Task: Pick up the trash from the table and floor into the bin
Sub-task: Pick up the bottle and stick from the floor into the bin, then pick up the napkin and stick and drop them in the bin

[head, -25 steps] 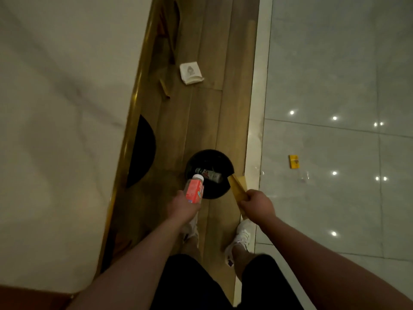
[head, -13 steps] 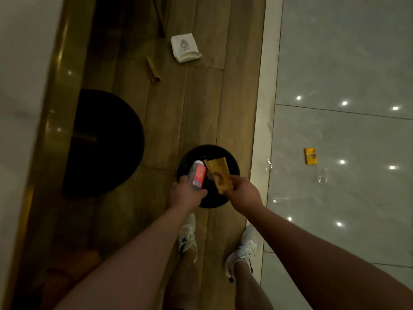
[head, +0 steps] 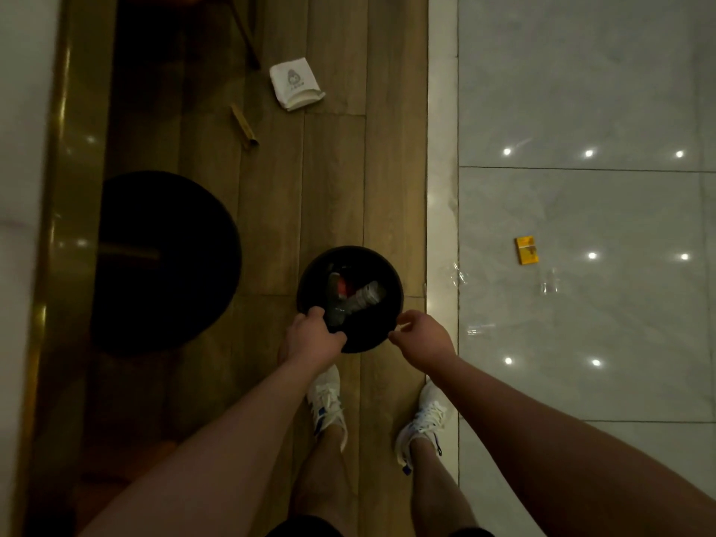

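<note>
The round black bin (head: 392,274) stands on the wooden floor just ahead of my feet. Inside it lie a red-labelled bottle (head: 343,289), a clear bottle (head: 364,298) and a dark flat piece. My left hand (head: 314,339) hovers over the bin's near-left rim, fingers loosely apart and empty. My right hand (head: 425,337) hangs at the near-right rim, fingers curled apart, holding nothing. Still on the floor are a white paper bag (head: 296,87), a brown strip (head: 244,125), a yellow pack (head: 526,250) and clear plastic film (head: 458,275).
A round black table base (head: 166,261) sits left of the bin. The table's gold edge (head: 54,195) and white top (head: 19,129) run down the left side. A chair leg (head: 244,32) stands at the top. Glossy grey tiles (head: 581,343) lie to the right.
Both hands came over the bin and let go. The red-labelled bottle and the brown packet left my hands and now lie inside the bin.
</note>
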The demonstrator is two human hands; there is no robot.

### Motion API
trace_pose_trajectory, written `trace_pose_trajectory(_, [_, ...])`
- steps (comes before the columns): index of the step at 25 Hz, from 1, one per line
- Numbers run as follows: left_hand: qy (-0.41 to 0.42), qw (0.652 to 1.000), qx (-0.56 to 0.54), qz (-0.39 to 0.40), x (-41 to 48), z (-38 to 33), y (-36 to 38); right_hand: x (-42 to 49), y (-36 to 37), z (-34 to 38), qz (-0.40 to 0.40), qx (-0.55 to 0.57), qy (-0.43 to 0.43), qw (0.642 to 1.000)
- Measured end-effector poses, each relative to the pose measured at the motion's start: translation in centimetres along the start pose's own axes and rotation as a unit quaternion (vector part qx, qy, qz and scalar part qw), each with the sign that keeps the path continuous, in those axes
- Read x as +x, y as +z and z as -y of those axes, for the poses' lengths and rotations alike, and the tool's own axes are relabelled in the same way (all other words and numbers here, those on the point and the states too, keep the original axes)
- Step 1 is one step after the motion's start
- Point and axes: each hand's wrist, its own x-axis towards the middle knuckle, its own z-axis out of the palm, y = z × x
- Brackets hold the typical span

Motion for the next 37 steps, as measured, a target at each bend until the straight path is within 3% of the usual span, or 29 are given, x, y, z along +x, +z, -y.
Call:
trace_pose_trajectory(10, [0.106,0.991,0.085,0.014,-12.5,-8.6,-0.6,-12.0,-10.1,-7.2,-0.036,0.077,0.085,0.993])
trace_pose_trajectory(24, [0.193,0.959,0.204,0.046,-18.7,-21.4,5.7,-16.6,-18.3,-18.7,-0.103,0.184,0.177,0.961])
trace_pose_trajectory(29, [0.189,0.965,0.175,0.044,-16.1,-24.2,0.8,-14.3,-21.4,-14.5,-0.1,0.181,0.181,0.961])
trace_pose_trajectory(37, [0.138,0.987,0.066,0.041,-9.6,-27.9,-11.5,-5.9,-32.4,2.8,-0.093,0.091,0.102,0.986])
